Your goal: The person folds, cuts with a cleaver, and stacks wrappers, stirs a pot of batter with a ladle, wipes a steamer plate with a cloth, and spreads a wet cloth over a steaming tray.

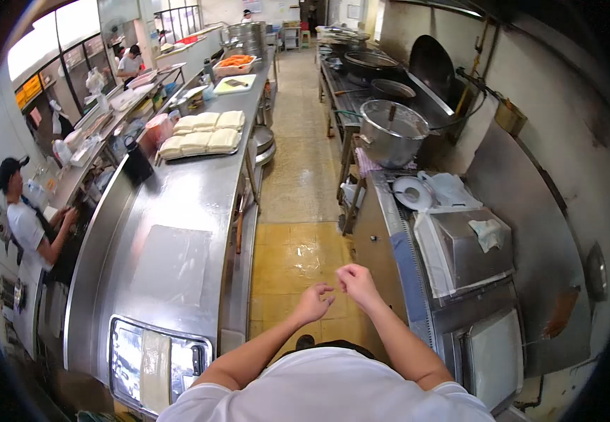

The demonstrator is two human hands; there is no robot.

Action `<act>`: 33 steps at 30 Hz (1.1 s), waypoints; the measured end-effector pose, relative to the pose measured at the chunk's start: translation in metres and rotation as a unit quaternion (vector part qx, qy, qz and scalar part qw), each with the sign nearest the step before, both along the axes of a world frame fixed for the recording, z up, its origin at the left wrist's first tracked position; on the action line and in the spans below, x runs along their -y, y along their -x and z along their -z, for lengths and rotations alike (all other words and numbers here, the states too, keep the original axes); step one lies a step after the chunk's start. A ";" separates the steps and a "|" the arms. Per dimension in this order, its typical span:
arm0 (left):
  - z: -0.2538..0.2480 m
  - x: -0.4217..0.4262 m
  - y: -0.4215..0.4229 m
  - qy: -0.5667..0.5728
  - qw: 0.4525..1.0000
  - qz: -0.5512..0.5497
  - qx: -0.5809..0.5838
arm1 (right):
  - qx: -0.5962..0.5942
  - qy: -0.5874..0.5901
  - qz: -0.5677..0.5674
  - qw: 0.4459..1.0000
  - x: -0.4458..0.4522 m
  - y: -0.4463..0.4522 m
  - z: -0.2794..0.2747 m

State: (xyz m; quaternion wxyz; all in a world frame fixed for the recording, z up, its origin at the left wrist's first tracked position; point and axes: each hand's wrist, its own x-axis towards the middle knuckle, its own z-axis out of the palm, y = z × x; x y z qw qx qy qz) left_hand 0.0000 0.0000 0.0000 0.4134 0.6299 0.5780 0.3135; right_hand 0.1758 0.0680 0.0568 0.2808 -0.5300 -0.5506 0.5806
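The wearer has on a plain white top (347, 385) with short, loose sleeves (213, 399) that end above the elbows. The fabric looks smooth with soft folds and shows no print. Both forearms (407, 344) are bare, and the left hand (313, 304) and right hand (358, 285) are ungloved. A bit of dark clothing (361, 349) shows beyond the shirt's edge, along with a dark, rounded shoe tip (305, 341).

wearer's shirt (333, 394) cropped, far person (247, 15) blurred

Long steel counter (185, 211) left, yellow-tiled floor (298, 246), pale wall (558, 84) right.
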 end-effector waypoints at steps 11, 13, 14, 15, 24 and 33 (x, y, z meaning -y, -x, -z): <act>-0.013 0.022 0.151 0.045 0.959 -0.255 0.116 | 0.054 -0.118 -0.192 0.973 -0.050 0.182 0.010; -0.009 0.030 0.168 0.072 0.941 -0.304 0.131 | 0.053 -0.095 -0.232 0.967 -0.064 0.202 0.018; -0.006 0.030 0.176 0.085 0.931 -0.326 0.139 | 0.053 -0.084 -0.250 0.963 -0.073 0.210 0.021; -0.003 0.030 0.183 0.092 0.921 -0.345 0.158 | 0.047 -0.075 -0.258 0.962 -0.080 0.219 0.025; 0.009 -0.002 0.220 0.092 0.863 -0.469 0.162 | 0.132 -0.223 -0.351 0.900 -0.169 0.289 0.073; -0.019 -0.030 0.264 0.200 0.792 -0.552 0.171 | 0.133 -0.174 -0.442 0.870 -0.252 0.359 0.059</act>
